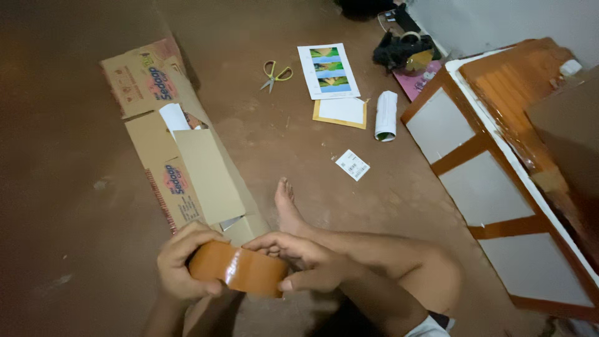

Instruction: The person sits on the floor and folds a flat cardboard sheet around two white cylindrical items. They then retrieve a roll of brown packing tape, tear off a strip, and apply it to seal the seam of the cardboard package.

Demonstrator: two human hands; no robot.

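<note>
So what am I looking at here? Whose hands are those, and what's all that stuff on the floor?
This one picture comes from a camera worn on a person's head, looking down, so you see what they see. There is no machine, just two bare hands. The left hand and the right hand hold a brown roll of tape between them. The person sits on a brown floor, and one bare foot sticks out ahead. On the floor lie flattened cardboard boxes, scissors with yellow-green handles, a sheet with small pictures, a white card on yellow backing, a rolled white paper and a small label. On the right lies a panel of pale squares with brown taped strips.
</note>
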